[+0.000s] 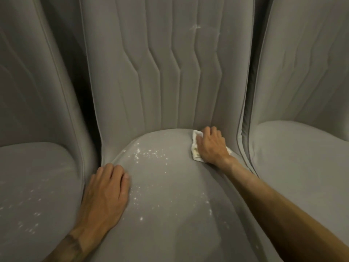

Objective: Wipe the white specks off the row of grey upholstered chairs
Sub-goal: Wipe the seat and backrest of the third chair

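Note:
Three grey upholstered chairs stand side by side. The middle chair's seat (170,186) carries scattered white specks (149,155) across its centre and lower down. My right hand (210,145) grips a crumpled white cloth (195,150) and presses it on the seat's back right corner, next to the backrest. My left hand (105,193) rests flat on the seat's left edge, fingers together. A white smudge (195,27) marks the middle backrest high up. The left chair's seat (28,186) also shows white specks (34,214).
The right chair's seat (298,154) looks free of specks. Dark narrow gaps (83,103) separate the chairs' backrests. The middle backrest (170,76) has vertical zigzag quilting seams.

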A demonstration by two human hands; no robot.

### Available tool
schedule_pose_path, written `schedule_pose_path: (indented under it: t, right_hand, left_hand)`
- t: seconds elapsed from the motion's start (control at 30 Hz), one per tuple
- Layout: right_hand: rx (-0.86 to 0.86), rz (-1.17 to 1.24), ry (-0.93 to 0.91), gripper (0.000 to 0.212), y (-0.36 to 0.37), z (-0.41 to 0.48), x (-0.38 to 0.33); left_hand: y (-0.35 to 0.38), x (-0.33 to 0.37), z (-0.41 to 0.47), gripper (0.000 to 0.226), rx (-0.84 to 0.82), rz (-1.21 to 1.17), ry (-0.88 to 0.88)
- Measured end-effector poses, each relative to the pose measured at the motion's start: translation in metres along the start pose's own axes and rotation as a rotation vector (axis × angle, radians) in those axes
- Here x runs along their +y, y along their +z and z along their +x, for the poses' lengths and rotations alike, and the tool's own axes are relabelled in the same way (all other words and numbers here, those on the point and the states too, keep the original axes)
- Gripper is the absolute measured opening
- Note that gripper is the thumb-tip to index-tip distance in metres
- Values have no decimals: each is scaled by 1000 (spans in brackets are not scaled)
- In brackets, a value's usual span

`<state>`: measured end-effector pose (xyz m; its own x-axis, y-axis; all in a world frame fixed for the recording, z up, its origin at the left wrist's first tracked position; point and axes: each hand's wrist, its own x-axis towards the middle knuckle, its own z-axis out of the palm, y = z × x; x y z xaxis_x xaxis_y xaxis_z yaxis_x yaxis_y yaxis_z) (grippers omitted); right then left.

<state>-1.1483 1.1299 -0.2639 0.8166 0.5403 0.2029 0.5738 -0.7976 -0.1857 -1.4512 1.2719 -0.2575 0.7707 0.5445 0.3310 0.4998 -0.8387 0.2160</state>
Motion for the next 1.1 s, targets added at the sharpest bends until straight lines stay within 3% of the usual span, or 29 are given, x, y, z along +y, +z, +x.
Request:
schedule_pose_path:
  t: [0.1, 0.23, 0.33, 0.43, 0.6, 0.73, 0.83, 0.9, 1.0, 1.1]
  right_hand:
    - [-22, -53, 1, 29, 2, 5, -32]
    - [-42, -31, -300, 32, 11, 3, -65]
    - [-31, -17, -206, 31, 7, 1, -36]
    - [-40, -173, -39, 33, 7, 5, -33]
    - [-60, -130, -423, 35, 26, -27, -123]
    - [-85, -40, -318, 33, 20, -14, -110]
    - [-72, -180, -152, 33, 17, 1, -96]
    - [-60, -212, -225, 33, 18, -8, -121]
    - [-47, -106, -479, 35, 29, -34, -159]
    - [-63, 28, -439, 32, 21, -29, -142]
  left_hand:
    - [0, 0, 3, 27, 6, -4, -12]
    - [2, -4, 2, 20, 3, -77, -5]
    - [-1, -17, 5, 21, -55, -143, 74]
    - [-8, -29, 5, 12, -27, -21, 218]
    - [-8, -52, 4, 14, 21, 129, 249]
    - [-4, -58, -3, 21, 15, 71, 227]
    - [-2, -55, -5, 22, 24, 59, 184]
    - [-2, -55, -4, 24, 25, 34, 153]
    - [-2, -56, -6, 27, 17, 22, 143]
    - [-3, -56, -7, 28, 6, 5, 141]
